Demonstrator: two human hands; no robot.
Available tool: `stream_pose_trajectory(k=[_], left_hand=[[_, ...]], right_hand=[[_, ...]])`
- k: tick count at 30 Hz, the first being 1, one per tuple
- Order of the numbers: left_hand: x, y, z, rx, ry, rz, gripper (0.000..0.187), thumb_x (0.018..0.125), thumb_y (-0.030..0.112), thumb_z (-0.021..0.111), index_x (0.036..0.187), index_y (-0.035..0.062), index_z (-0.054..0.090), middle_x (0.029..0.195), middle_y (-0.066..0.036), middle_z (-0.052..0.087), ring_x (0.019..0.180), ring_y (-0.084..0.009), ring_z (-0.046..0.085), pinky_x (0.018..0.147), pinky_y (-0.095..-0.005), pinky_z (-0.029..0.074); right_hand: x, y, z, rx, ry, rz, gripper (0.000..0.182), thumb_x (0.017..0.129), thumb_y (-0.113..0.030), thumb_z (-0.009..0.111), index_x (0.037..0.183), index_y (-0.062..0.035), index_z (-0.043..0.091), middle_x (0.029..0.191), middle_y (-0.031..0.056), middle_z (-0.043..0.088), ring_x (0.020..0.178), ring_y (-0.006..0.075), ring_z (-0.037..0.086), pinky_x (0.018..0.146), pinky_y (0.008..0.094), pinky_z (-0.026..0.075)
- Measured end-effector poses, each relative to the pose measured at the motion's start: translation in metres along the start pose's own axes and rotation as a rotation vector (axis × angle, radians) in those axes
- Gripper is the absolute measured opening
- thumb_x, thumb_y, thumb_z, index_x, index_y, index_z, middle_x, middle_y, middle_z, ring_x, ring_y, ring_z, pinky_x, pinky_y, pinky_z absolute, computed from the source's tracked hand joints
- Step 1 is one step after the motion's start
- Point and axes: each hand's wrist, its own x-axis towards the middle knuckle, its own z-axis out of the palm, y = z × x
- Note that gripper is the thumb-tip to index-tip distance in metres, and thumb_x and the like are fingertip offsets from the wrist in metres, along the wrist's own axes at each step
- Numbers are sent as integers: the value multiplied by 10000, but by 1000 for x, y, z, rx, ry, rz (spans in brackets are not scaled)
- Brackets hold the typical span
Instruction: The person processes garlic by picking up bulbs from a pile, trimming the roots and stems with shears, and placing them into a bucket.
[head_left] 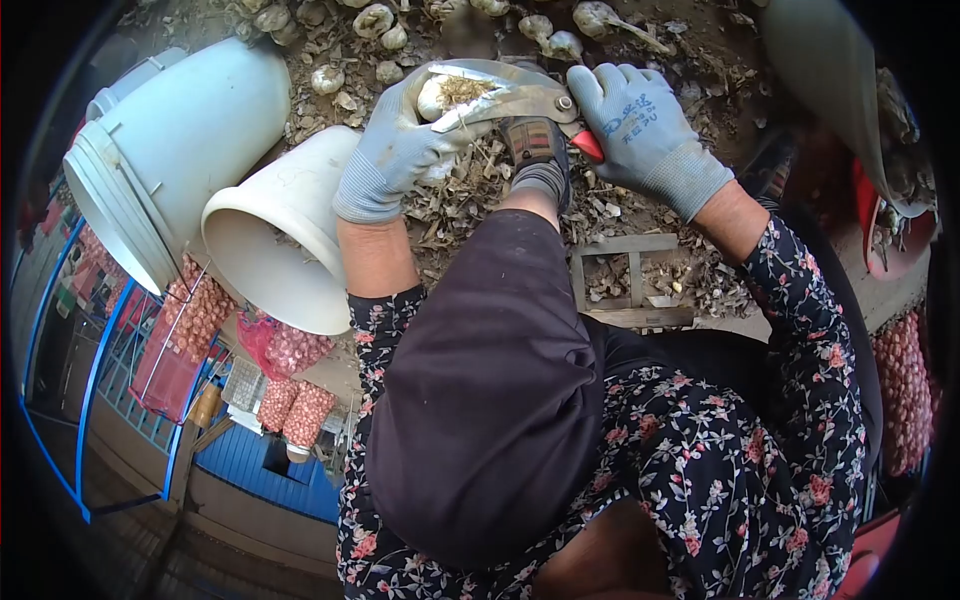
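My left hand, in a grey-white glove, is closed around a garlic bulb whose brown, fuzzy root tuft faces right. In my gloved right hand is a pair of garden shears, gripped by the handles, one of which shows a red end. The pivot bolt sits right beside my right fingers. The two blades are apart and reach left, one above and one below the root tuft. Beneath the shears a shoe rests on a litter of dry garlic skins.
Loose garlic bulbs lie along the far ground. To the left, a white bucket and a larger pale-blue bucket lie tipped over. Net bags of garlic stand behind them. A small wooden frame is near my knee.
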Motion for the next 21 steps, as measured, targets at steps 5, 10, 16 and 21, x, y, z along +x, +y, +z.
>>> stream_pose_trajectory(k=[5,10,16,21], left_hand=[[11,-10,-5,23,-58,12,367,712,-17,723,1056,16,600,921,-15,649,786,-58,586,652,-205,483],[14,-13,-9,-97,-234,-49,375,691,-17,703,1052,16,607,910,-25,650,739,-57,587,608,-209,483],[24,-38,-25,-136,-186,-106,380,688,-20,674,1056,-25,581,861,-69,646,684,-106,615,588,-224,499],[18,-36,-3,-110,-26,-14,403,681,2,698,1069,26,592,901,-40,629,709,-104,600,544,-222,485]], right_hand=[[-2,3,21,156,7,-32,525,715,-215,697,1133,-38,434,963,131,566,947,307,575,821,419,451],[-10,21,43,324,72,-82,381,738,-174,673,1025,-53,455,882,154,595,858,335,616,723,424,496],[-12,20,46,437,33,170,276,811,-177,605,981,-44,434,834,198,606,815,380,618,688,457,484],[-14,-3,35,349,95,63,315,846,-290,582,986,-36,459,900,237,629,867,365,637,766,449,500]])
